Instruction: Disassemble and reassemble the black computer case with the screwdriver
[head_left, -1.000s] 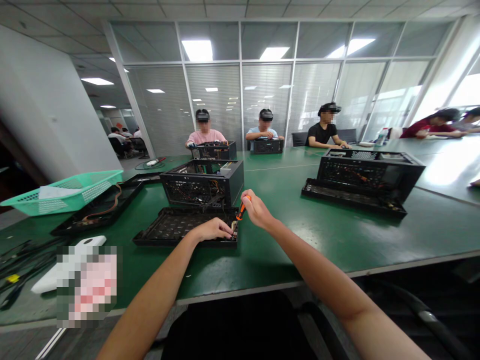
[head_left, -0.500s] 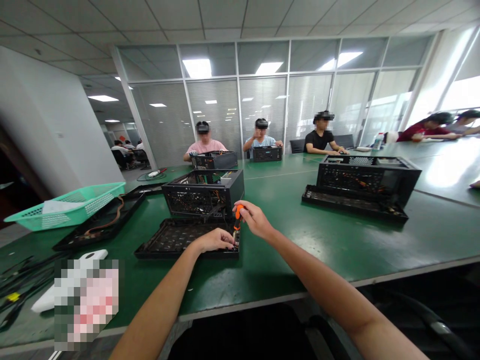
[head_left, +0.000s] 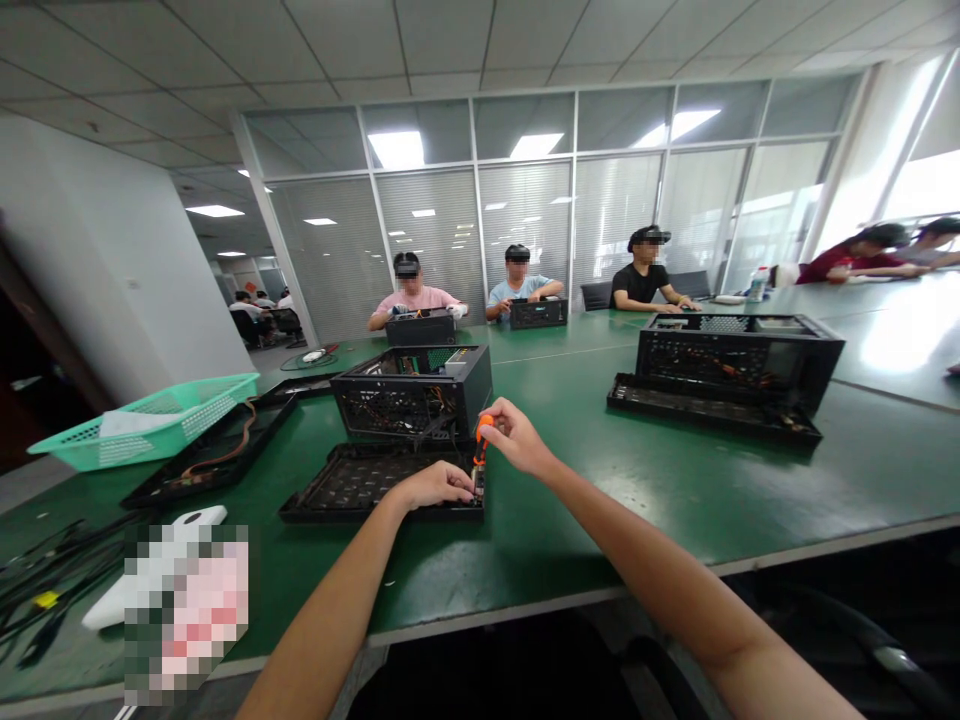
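Orange-handled screwdriver (head_left: 481, 440) now upright, no longer tilted as a second ago, tip down at the near right corner of the black side panel (head_left: 375, 482) lying flat on the green bench (head_left: 570, 520). Right hand (head_left: 514, 436) fingers closed round the handle; left hand (head_left: 435, 484) fingers curled, pressing the panel corner beside the tip. Behind: open computer case (head_left: 412, 392); far left, green basket (head_left: 146, 420).
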